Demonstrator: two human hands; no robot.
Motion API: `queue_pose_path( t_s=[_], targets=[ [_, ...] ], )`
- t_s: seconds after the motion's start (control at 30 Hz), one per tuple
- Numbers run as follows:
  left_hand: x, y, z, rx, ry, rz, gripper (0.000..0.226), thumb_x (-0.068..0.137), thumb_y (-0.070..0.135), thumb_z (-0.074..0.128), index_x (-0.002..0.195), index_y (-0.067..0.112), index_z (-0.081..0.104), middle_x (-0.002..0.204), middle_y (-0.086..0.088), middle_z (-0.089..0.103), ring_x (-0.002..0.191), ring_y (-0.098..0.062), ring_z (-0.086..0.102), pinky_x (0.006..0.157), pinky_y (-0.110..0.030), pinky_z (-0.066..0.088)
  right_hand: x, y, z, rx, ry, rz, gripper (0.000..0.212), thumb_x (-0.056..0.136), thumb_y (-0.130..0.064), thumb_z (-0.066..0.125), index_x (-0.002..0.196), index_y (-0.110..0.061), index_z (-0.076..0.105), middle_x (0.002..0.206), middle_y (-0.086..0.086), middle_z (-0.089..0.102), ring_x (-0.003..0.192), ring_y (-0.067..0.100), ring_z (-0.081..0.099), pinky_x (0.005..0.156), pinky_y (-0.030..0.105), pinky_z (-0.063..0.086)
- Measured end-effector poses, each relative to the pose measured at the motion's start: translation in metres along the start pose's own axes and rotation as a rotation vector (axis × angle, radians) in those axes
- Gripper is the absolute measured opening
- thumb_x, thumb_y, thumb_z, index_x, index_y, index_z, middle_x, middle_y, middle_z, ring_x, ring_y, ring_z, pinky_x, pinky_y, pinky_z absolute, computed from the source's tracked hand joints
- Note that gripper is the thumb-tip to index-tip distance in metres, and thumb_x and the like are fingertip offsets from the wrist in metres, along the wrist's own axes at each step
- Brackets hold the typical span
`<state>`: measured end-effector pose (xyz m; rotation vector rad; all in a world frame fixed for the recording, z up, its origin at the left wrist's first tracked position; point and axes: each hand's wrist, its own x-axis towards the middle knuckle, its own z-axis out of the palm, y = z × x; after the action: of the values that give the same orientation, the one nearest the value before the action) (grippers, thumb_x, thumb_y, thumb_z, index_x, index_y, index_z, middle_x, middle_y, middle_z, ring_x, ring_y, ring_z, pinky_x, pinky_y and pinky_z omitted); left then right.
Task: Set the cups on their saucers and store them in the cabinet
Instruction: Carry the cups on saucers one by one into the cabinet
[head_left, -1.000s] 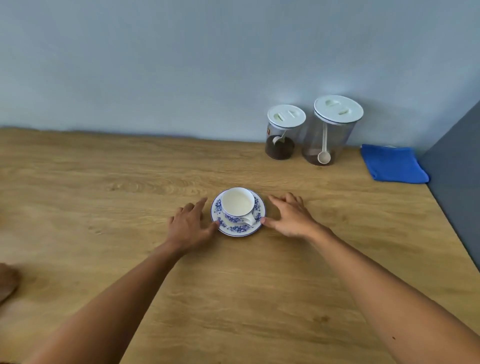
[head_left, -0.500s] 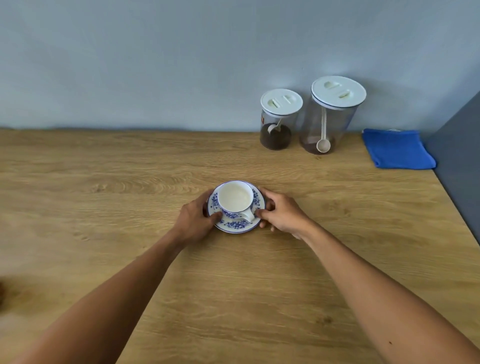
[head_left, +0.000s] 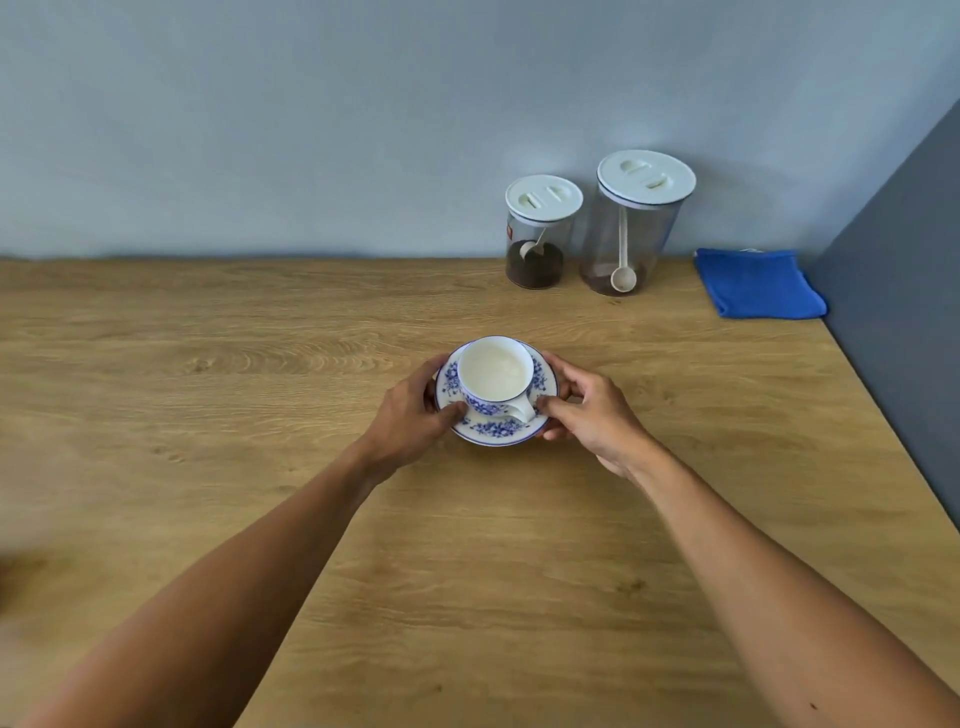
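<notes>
left hand (head_left: 410, 415): fingers clasp the saucer's left rim
right hand (head_left: 587, 413): fingers pinch its right rim
saucer (head_left: 496, 428): mid-bench
cup (head_left: 494, 375): upright on saucer, handle toward near-right
writing: none readable; small jar (head_left: 540, 234) bears a red label

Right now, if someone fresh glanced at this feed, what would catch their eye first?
The blue-and-white cup sitting on its matching saucer mid-counter, with the left hand and right hand gripping the saucer's opposite edges. Next, two clear lidded jars against the back wall, the smaller jar beside the taller jar, each with a scoop inside. A folded blue cloth lies in the far right corner.
</notes>
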<state>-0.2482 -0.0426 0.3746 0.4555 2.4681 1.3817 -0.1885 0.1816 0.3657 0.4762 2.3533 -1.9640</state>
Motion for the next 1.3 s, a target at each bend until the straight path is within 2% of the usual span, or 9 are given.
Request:
queue_pose_path(
  t_s=[0.2, 0.47, 0.63, 0.77, 0.83, 1.0, 1.1, 1.17, 1.3],
  targets=[
    [-0.046, 0.014, 0.011, -0.04, -0.094, 0.081, 0.058, 0.087, 0.008, 0.069, 0.139, 0.027, 0.05, 0.079, 0.016, 0.057, 0.067, 0.01, 0.055, 0.064, -0.003, 0.04, -0.076, 0.004, 0.0, 0.061, 0.109, -0.026, 0.059, 0.089, -0.001, 0.067, 0.108, -0.056, 0.058, 0.082, 0.003, 0.047, 0.08, 0.014, 0.065, 0.063, 0.027, 0.058],
    [-0.136, 0.016, 0.033, -0.057, -0.251, 0.158, 0.058, 0.086, 0.01, 0.07, 0.139, 0.023, 0.05, 0.092, 0.008, 0.062, 0.07, 0.006, 0.054, 0.068, -0.006, 0.042, -0.198, 0.038, 0.007, 0.127, 0.264, 0.039, 0.059, 0.09, -0.001, 0.067, 0.14, -0.027, 0.053, 0.081, 0.0, 0.042, 0.072, 0.011, 0.062, 0.059, 0.023, 0.057],
    [-0.198, 0.017, 0.055, -0.067, -0.278, 0.17, 0.058, 0.086, 0.009, 0.071, 0.14, 0.018, 0.05, 0.091, 0.012, 0.062, 0.07, 0.007, 0.055, 0.067, -0.006, 0.041, -0.27, 0.053, 0.009, 0.145, 0.3, 0.047, 0.06, 0.09, -0.003, 0.069, 0.139, -0.032, 0.052, 0.084, -0.001, 0.05, 0.069, 0.008, 0.067, 0.06, 0.022, 0.058],
    [-0.256, 0.015, 0.073, -0.109, -0.277, 0.168, 0.055, 0.086, 0.007, 0.07, 0.137, 0.019, 0.051, 0.092, 0.014, 0.064, 0.071, 0.009, 0.056, 0.069, -0.007, 0.042, -0.331, 0.065, 0.011, 0.137, 0.289, 0.021, 0.059, 0.091, -0.001, 0.066, 0.128, -0.044, 0.052, 0.08, -0.007, 0.055, 0.069, 0.004, 0.067, 0.063, 0.022, 0.059],
    [-0.283, 0.01, 0.082, -0.13, -0.282, 0.144, 0.059, 0.086, 0.01, 0.072, 0.14, 0.02, 0.049, 0.098, 0.011, 0.067, 0.078, 0.006, 0.06, 0.075, -0.013, 0.046, -0.358, 0.074, 0.014, 0.132, 0.274, 0.015, 0.058, 0.091, 0.0, 0.065, 0.127, -0.045, 0.055, 0.081, -0.008, 0.053, 0.069, 0.005, 0.067, 0.065, 0.024, 0.059],
    [-0.349, -0.009, 0.095, -0.202, -0.351, 0.098, 0.059, 0.089, 0.012, 0.071, 0.141, 0.025, 0.048, 0.12, 0.005, 0.068, 0.108, -0.013, 0.066, 0.093, -0.03, 0.054, -0.422, 0.099, 0.028, 0.126, 0.257, -0.009, 0.06, 0.091, 0.001, 0.063, 0.103, -0.058, 0.059, 0.068, -0.015, 0.048, 0.07, 0.009, 0.067, 0.066, 0.027, 0.061],
    [-0.376, -0.017, 0.1, -0.183, -0.365, 0.084, 0.058, 0.089, 0.014, 0.071, 0.141, 0.025, 0.048, 0.116, 0.007, 0.068, 0.099, -0.005, 0.064, 0.087, -0.023, 0.054, -0.446, 0.116, 0.034, 0.12, 0.254, 0.012, 0.062, 0.091, 0.001, 0.064, 0.103, -0.06, 0.06, 0.06, -0.023, 0.048, 0.069, 0.011, 0.068, 0.068, 0.03, 0.061],
    [-0.386, -0.023, 0.104, -0.164, -0.356, 0.07, 0.059, 0.09, 0.013, 0.071, 0.143, 0.023, 0.046, 0.113, 0.007, 0.066, 0.087, 0.003, 0.061, 0.078, -0.015, 0.05, -0.453, 0.128, 0.04, 0.108, 0.271, 0.032, 0.059, 0.09, -0.003, 0.066, 0.111, -0.059, 0.063, 0.066, -0.019, 0.049, 0.07, 0.012, 0.069, 0.072, 0.034, 0.061],
    [-0.394, -0.044, 0.118, -0.165, -0.362, 0.03, 0.059, 0.09, 0.009, 0.069, 0.143, 0.02, 0.046, 0.114, 0.003, 0.067, 0.088, 0.005, 0.064, 0.073, -0.011, 0.049, -0.455, 0.156, 0.05, 0.117, 0.285, 0.085, 0.054, 0.091, -0.005, 0.067, 0.134, -0.035, 0.059, 0.079, -0.006, 0.047, 0.077, 0.012, 0.068, 0.071, 0.037, 0.063]
  ],
)
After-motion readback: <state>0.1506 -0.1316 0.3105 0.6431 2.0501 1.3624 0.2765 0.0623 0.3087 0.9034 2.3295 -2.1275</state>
